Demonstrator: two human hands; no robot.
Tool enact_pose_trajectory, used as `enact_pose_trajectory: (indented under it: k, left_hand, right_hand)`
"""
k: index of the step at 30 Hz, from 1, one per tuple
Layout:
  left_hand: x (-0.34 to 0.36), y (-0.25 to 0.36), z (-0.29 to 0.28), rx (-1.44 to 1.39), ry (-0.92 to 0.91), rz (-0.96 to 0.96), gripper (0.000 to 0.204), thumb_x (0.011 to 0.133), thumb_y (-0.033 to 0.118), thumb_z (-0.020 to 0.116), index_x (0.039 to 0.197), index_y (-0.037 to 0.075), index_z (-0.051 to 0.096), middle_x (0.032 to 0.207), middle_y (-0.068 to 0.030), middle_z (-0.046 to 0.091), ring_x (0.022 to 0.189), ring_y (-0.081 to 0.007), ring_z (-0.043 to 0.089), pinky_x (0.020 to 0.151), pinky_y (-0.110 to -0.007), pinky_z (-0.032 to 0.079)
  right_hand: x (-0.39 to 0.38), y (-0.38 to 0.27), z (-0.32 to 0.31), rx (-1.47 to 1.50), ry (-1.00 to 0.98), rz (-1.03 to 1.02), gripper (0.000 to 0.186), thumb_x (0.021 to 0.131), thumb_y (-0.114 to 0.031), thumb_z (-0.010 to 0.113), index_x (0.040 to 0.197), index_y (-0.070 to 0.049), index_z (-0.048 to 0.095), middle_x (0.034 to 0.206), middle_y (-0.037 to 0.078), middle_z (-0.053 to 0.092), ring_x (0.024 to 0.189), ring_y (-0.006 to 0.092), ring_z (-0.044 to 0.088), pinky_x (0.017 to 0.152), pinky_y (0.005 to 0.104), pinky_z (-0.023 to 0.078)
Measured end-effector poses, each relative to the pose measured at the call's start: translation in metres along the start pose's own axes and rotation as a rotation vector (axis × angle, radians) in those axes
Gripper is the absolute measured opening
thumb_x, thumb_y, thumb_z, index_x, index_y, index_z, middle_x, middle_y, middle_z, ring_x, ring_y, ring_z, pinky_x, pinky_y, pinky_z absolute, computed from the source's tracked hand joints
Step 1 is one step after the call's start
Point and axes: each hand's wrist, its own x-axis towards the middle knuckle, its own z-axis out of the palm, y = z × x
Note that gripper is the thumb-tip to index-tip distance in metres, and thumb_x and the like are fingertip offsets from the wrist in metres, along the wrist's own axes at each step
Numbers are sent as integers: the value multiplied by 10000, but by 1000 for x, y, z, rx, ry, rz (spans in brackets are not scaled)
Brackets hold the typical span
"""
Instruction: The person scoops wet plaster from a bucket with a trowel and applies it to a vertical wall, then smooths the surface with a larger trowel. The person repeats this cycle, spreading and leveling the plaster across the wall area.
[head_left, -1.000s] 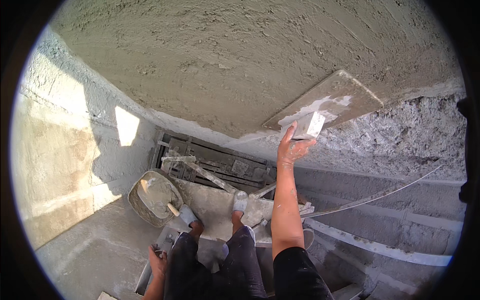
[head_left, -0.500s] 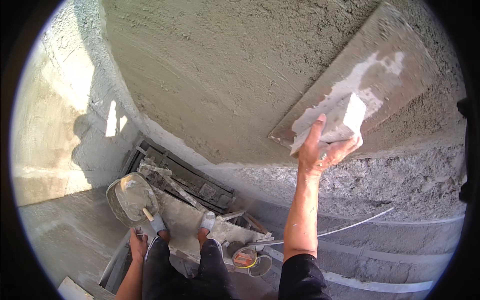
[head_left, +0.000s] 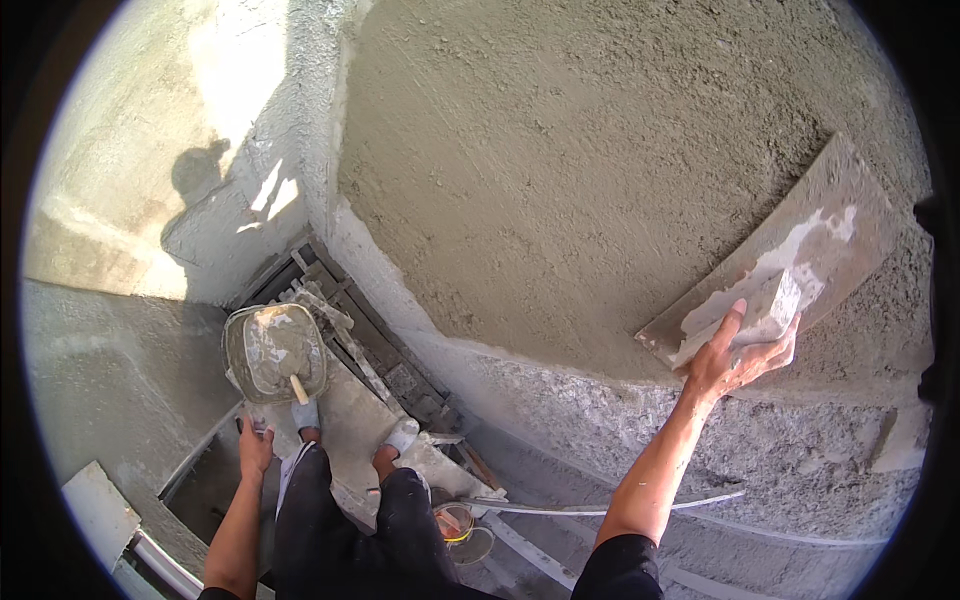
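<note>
The float [head_left: 812,232] lies against the wet plaster [head_left: 560,180], near its lower edge above the rough strip [head_left: 620,420]; open plaster spreads leftward. The right hand [head_left: 735,358] grips the float's block handle [head_left: 772,308], arm outstretched. The left hand [head_left: 257,445] hangs near the tub [head_left: 237,350]; whether it holds anything, I cannot tell.
</note>
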Motion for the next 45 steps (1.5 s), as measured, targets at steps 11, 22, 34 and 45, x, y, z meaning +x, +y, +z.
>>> enact_pose_trajectory:
  k: [11, 22, 34, 45]
  left_hand:
    - [-37, -38, 41, -265, -98, -204, 552, 907, 242, 706, 1320, -67, 509, 1111, -247, 691, 1034, -375, 681, 896, -404, 517]
    - [-19, -73, 40, -399, 97, -234, 276, 923, 194, 656, 1107, 10, 566, 978, -192, 681, 924, -339, 671, 826, -413, 507]
    - [-22, -159, 13, -602, 144, -379, 276, 951, 198, 658, 1119, -1, 568, 936, -112, 659, 850, -195, 630, 799, -344, 507]
    - [-28, -104, 34, -955, 250, -380, 224, 966, 164, 644, 1124, 15, 587, 988, -74, 664, 904, -161, 632, 822, -313, 501]
  right_hand:
    - [-156, -122, 112, -301, -927, -415, 1032, 800, -233, 807, 1600, -95, 169, 1469, 212, 414, 1293, 436, 427, 1050, 522, 435]
    - [15, -337, 225, -172, -275, -915, 540, 916, -188, 604, 1410, -10, 478, 1371, 266, 518, 1248, 453, 528, 875, 527, 582]
    - [86, -339, 186, -330, -205, -788, 607, 902, -272, 652, 1364, 57, 436, 1137, 251, 535, 1060, 408, 554, 759, 413, 599]
    - [-30, -327, 199, -535, -668, -972, 427, 951, -174, 542, 1323, 27, 478, 1273, 217, 512, 1168, 399, 525, 856, 463, 619]
